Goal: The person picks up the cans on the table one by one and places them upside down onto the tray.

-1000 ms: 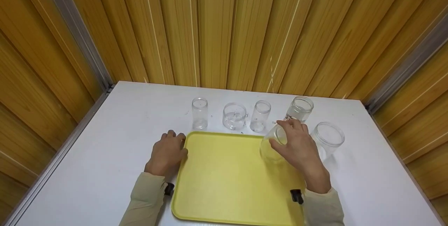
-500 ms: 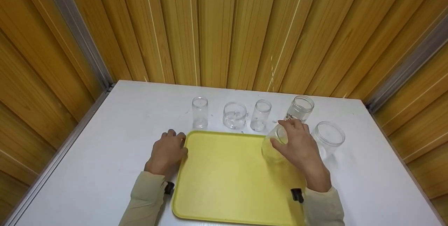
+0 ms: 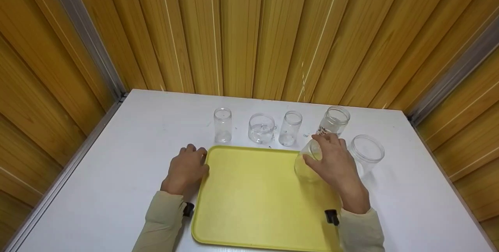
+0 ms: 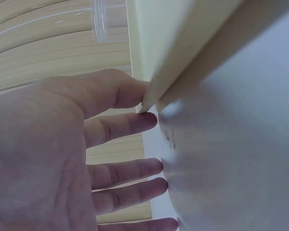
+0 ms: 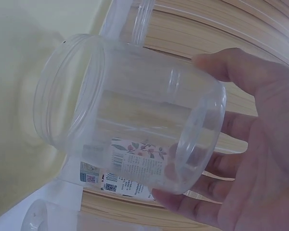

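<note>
Right grip (image 3: pixel 335 164): fingers are curling round the base end of a clear jar (image 3: pixel 305 165), which is apparently resting mouth-down at the far right of the yellow tray (image 3: pixel 249 197).
Left grip (image 3: pixel 186 172): is pinching the tray's left rim.
Slip risk: smooth walls could be sliding free if fingers are pressing too lightly.
Knock risk: a patterned jar (image 3: pixel 334 122) and a wide jar (image 3: pixel 365 163) are standing near; a careless swing could be tipping either.
Jar count: six are showing, five standing on the surface (image 3: pixel 113 181).
Tray count: one is lying flat.

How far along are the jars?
Looks done: the flat yellow tray is down, its left edge pinched by the left hand. In hand: one clear round jar, upside down in the right hand near the tray's far right corner. To do, perhaps: five other clear jars, standing off the tray.
</note>
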Tool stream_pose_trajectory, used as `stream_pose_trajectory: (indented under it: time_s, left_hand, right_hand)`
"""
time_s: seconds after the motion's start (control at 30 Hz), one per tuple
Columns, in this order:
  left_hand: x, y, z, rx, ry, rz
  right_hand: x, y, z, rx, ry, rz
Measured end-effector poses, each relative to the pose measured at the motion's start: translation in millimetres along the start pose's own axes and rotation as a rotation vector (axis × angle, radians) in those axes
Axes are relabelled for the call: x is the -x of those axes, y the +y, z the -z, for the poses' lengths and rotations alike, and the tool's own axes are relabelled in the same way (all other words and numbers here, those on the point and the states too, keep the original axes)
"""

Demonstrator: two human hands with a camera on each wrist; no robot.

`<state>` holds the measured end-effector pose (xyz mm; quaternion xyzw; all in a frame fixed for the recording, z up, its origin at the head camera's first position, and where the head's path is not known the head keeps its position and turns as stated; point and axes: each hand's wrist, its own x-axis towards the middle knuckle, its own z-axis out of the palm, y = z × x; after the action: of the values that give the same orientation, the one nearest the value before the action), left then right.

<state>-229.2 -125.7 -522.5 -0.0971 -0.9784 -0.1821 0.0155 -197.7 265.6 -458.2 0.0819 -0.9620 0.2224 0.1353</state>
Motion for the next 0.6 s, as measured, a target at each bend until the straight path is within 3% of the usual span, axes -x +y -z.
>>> stream_pose_trajectory:
  time_s: [0.6]
  left_hand:
    - [0.4,0.8,1.3,0.007,-0.017,0.003]
  right_hand:
    - [0.3,3.3,0.2,0.020,-0.008,-0.025]
